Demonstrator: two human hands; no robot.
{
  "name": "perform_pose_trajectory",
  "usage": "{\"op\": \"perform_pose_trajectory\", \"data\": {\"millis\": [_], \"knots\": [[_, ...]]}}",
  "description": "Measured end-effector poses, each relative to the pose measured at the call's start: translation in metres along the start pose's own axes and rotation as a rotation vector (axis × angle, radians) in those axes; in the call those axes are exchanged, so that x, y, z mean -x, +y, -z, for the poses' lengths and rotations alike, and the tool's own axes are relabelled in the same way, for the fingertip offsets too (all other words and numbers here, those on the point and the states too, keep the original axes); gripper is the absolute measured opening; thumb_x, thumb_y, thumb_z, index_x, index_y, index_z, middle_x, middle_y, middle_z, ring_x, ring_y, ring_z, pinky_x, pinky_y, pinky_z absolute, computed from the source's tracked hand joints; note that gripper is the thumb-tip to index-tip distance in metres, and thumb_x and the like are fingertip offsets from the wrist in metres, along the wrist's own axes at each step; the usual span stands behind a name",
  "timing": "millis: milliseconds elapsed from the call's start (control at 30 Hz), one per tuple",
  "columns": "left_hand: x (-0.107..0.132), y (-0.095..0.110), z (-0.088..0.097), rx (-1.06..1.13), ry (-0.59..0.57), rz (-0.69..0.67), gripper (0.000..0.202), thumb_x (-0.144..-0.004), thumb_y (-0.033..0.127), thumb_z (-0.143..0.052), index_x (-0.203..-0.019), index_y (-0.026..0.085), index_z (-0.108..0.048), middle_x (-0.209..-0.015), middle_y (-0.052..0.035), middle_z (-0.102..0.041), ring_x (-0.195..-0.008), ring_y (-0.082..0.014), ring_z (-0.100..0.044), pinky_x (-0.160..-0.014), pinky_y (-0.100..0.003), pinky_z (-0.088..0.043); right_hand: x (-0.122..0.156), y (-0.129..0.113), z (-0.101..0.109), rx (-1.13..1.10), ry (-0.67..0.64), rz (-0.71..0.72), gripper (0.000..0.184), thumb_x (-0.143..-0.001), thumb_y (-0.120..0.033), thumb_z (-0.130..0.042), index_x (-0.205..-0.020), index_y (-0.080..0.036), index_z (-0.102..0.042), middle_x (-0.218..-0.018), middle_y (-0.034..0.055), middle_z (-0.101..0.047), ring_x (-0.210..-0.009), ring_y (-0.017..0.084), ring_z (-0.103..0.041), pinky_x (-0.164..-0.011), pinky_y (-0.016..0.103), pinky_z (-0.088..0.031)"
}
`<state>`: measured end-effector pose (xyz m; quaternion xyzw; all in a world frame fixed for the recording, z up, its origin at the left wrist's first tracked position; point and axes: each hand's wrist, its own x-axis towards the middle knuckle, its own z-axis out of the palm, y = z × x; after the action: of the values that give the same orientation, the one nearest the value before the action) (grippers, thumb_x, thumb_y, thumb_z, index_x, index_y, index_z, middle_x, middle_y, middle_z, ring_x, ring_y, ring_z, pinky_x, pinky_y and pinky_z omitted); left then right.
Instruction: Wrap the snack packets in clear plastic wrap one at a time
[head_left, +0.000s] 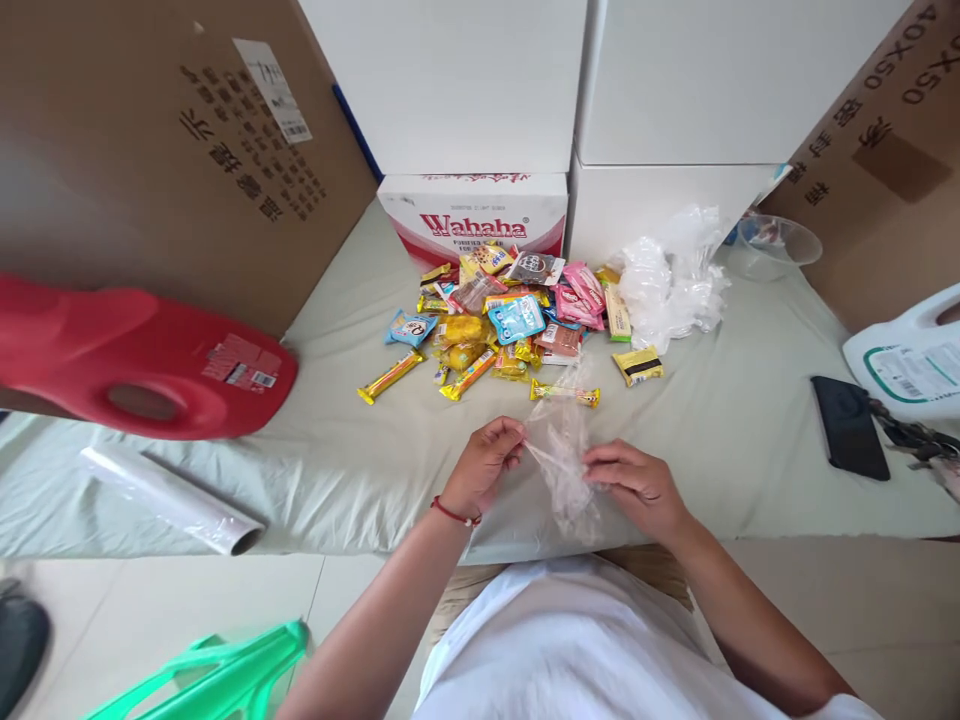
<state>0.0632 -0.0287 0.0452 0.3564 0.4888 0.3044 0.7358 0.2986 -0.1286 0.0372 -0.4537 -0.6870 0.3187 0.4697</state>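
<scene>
My left hand and my right hand both pinch a thin clear plastic bag between them, just above the pale cloth. The left wrist wears a red string. Beyond the bag lies a heap of small snack packets in yellow, pink and blue wrappers. A yellow bar lies nearest to the bag, and another yellow bar lies off to the left of the heap.
A red jug lies at the left, with a roll of clear film in front of it. Crumpled plastic bags, a clear bowl, a black phone and a white jug sit at the right. Cardboard and white boxes stand behind.
</scene>
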Motion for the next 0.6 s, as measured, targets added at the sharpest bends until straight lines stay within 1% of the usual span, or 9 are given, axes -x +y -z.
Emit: {"op": "perform_pose_trajectory", "data": {"millis": [100, 233, 300, 400, 433, 500, 567, 600], "knots": [[0.005, 0.001, 0.013, 0.139, 0.068, 0.016, 0.045, -0.062, 0.048, -0.092, -0.079, 0.019, -0.062, -0.079, 0.0026, -0.064, -0.069, -0.0089, -0.059, -0.062, -0.021, -0.048, 0.003, 0.002, 0.014, -0.054, 0.070, -0.109, 0.021, -0.097, -0.027, -0.065, -0.102, -0.034, -0.084, -0.105, 0.0063, -0.077, -0.088, 0.019, -0.073, -0.073, 0.031, -0.059], [0.008, 0.000, 0.032, 0.266, 0.087, 0.029, 0.048, -0.059, 0.043, -0.096, -0.080, 0.019, -0.060, -0.083, 0.0016, -0.069, -0.075, -0.0115, -0.067, -0.071, -0.026, -0.057, 0.009, 0.009, 0.036, -0.043, 0.141, -0.194, 0.016, -0.095, -0.030, -0.069, -0.097, -0.033, -0.085, -0.106, 0.0072, -0.076, -0.093, 0.020, -0.072, -0.078, 0.032, -0.059], [0.010, 0.000, 0.042, 0.288, 0.075, 0.041, 0.048, -0.059, 0.042, -0.097, -0.080, 0.019, -0.060, -0.082, 0.0011, -0.070, -0.075, -0.0117, -0.068, -0.070, -0.025, -0.058, 0.012, 0.014, 0.049, -0.042, 0.153, -0.223, 0.015, -0.095, -0.031, -0.070, -0.094, -0.032, -0.085, -0.109, 0.0073, -0.076, -0.094, 0.020, -0.072, -0.079, 0.032, -0.058], [0.013, 0.000, 0.056, 0.268, 0.051, 0.058, 0.050, -0.060, 0.042, -0.098, -0.081, 0.019, -0.060, -0.081, 0.0014, -0.070, -0.071, -0.0108, -0.069, -0.063, -0.021, -0.055, 0.013, 0.025, 0.070, -0.041, 0.169, -0.262, 0.015, -0.094, -0.035, -0.071, -0.087, -0.031, -0.084, -0.110, 0.0083, -0.075, -0.097, 0.021, -0.071, -0.080, 0.033, -0.058], [0.014, 0.000, 0.060, 0.244, 0.045, 0.063, 0.051, -0.060, 0.043, -0.098, -0.082, 0.018, -0.059, -0.081, 0.0013, -0.070, -0.069, -0.0103, -0.068, -0.061, -0.020, -0.053, 0.012, 0.029, 0.077, -0.035, 0.162, -0.276, 0.016, -0.093, -0.037, -0.071, -0.085, -0.029, -0.083, -0.110, 0.0087, -0.075, -0.098, 0.021, -0.071, -0.080, 0.034, -0.058], [0.014, -0.001, 0.065, 0.167, 0.037, 0.067, 0.052, -0.061, 0.047, -0.097, -0.083, 0.018, -0.060, -0.081, 0.0007, -0.071, -0.067, -0.0101, -0.068, -0.058, -0.019, -0.051, 0.007, 0.040, 0.090, 0.001, 0.095, -0.308, 0.021, -0.093, -0.038, -0.069, -0.081, -0.028, -0.082, -0.111, 0.0090, -0.076, -0.097, 0.022, -0.072, -0.079, 0.034, -0.057], [0.013, -0.003, 0.067, 0.072, 0.045, 0.062, 0.054, -0.061, 0.051, -0.096, -0.082, 0.017, -0.060, -0.078, 0.0009, -0.069, -0.067, -0.0104, -0.068, -0.056, -0.018, -0.049, 0.000, 0.048, 0.100, 0.122, 0.007, -0.336, 0.023, -0.093, -0.036, -0.064, -0.081, -0.026, -0.081, -0.114, 0.0091, -0.076, -0.094, 0.021, -0.072, -0.079, 0.035, -0.056], [0.012, -0.004, 0.067, 0.029, 0.051, 0.057, 0.054, -0.061, 0.053, -0.095, -0.082, 0.017, -0.061, -0.076, 0.0015, -0.068, -0.066, -0.0105, -0.068, -0.055, -0.018, -0.048, -0.005, 0.049, 0.103, 0.214, -0.006, -0.341, 0.023, -0.093, -0.034, -0.062, -0.082, -0.026, -0.081, -0.116, 0.0093, -0.076, -0.095, 0.022, -0.071, -0.079, 0.035, -0.056]]}}
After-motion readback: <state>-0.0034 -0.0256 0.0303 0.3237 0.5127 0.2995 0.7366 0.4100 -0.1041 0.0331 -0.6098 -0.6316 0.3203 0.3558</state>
